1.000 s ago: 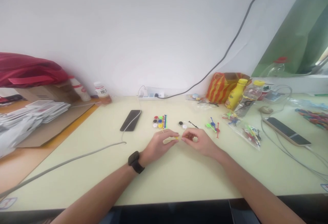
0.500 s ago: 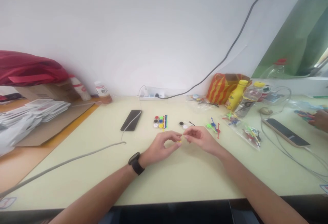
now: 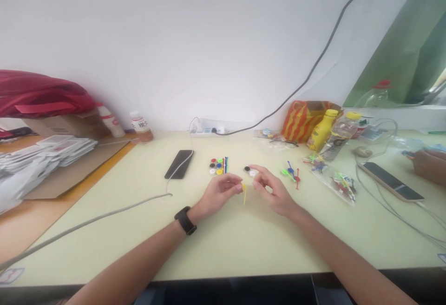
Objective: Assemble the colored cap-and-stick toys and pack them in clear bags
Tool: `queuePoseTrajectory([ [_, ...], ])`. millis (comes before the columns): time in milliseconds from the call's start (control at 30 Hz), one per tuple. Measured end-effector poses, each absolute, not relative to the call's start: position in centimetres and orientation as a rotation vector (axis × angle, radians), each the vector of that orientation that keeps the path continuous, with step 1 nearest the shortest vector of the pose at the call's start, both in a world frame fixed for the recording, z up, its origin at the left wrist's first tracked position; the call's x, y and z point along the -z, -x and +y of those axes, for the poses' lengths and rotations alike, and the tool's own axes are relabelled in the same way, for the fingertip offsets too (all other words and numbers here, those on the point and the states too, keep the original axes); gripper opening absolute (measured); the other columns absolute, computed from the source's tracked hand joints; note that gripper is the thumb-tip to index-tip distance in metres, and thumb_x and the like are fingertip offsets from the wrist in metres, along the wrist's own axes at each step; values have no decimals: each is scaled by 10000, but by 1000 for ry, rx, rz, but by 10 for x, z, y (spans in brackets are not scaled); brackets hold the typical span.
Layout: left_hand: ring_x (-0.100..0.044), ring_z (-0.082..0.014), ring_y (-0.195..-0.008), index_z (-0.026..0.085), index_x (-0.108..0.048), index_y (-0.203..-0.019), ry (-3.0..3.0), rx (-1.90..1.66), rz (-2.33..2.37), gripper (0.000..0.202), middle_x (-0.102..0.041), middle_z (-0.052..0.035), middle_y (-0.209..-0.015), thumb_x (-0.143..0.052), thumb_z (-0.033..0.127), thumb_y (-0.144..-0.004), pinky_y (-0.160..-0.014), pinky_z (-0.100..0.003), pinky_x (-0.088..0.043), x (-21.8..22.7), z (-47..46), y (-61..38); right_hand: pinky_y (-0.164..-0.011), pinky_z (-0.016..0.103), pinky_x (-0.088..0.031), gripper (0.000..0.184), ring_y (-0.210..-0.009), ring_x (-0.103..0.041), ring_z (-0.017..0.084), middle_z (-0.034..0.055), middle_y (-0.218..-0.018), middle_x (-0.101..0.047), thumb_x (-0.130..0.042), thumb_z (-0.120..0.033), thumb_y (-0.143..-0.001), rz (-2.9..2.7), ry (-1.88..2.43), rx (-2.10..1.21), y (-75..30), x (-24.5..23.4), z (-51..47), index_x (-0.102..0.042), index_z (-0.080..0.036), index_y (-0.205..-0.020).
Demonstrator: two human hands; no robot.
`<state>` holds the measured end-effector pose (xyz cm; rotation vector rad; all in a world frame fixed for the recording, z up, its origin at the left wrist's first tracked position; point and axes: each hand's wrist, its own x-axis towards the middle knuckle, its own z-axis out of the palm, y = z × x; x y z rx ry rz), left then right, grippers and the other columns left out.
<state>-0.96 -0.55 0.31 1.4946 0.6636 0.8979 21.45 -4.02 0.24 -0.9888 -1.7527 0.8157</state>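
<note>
Above the middle of the table, my left hand (image 3: 220, 192) pinches a small yellow arrow spinner (image 3: 244, 193) between thumb and fingertips; its thin yellow arm points down. My right hand (image 3: 275, 192) is just to the right of it, fingers apart and nothing seen in them. Beyond my right fingertips lie a black disc (image 3: 247, 169) and a white disc (image 3: 252, 173), partly hidden. Behind my left hand are rows of coloured discs (image 3: 215, 166) with several thin arrows (image 3: 226, 165) beside them. A group of blue, green and red arrow spinners (image 3: 291, 173) lies farther right.
A black phone (image 3: 179, 164) with a cable lies left. Plastic bags of coloured parts (image 3: 343, 186), another phone (image 3: 392, 182), bottles (image 3: 322, 130) and a striped bag (image 3: 296, 121) stand or lie right. Another person's hand (image 3: 430, 165) is at the right edge.
My right hand has drawn back from the left, its fingers now spread. The yellow spinner's arm now shows hanging below my left fingertips. The other person's hand has shifted.
</note>
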Motion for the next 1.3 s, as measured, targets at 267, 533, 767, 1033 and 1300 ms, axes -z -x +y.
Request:
queuePoseTrajectory([
  [267, -688, -189, -900, 157, -686, -1021, -1466, -902, 635, 263, -680, -65, -967, -770, 354, -868, -893, -382, -581, 0, -3, 11, -591, 292, -399, 313, -620, -455, 146, 1, -812, -547, -514, -450, -982, -1671, 971, -945, -212, -1, -43, -634, -268, -1206],
  [533, -688, -195, -902, 148, -668, -1023, -1490, -903, 671, 265, -687, -81, -978, -754, 355, -883, -900, -391, -572, -2, -4, 11, -567, 297, -335, 455, -584, -420, 135, -4, -629, -505, -579, -524, -953, -1489, 921, -1215, -219, 0, -33, -532, -199, -637],
  [767, -698, -204, -908, 147, -678, -1003, -1484, -887, 676, 277, -683, -75, -982, -787, 350, -849, -883, -385, -579, -4, -6, 9, -681, 285, -450, 255, -777, -611, 157, 8, -861, -619, -769, -396, -852, -1486, 868, -1265, -206, 4, -35, -604, -213, -914],
  [1033, -701, -204, -908, 144, -680, -993, -1472, -884, 670, 285, -688, -73, -989, -796, 354, -840, -877, -377, -580, -5, -7, 8, -636, 282, -452, 246, -767, -613, 163, 31, -897, -643, -727, -413, -881, -1504, 904, -1244, -206, 6, -34, -610, -210, -954],
  [1300, -702, -202, -896, 152, -674, -1011, -1455, -902, 643, 265, -677, -65, -979, -773, 352, -866, -902, -408, -577, 0, -4, 9, -676, 310, -449, 533, -693, -524, 156, -4, -854, -583, -601, -410, -962, -1557, 988, -915, -207, 4, -41, -408, -293, -1445],
])
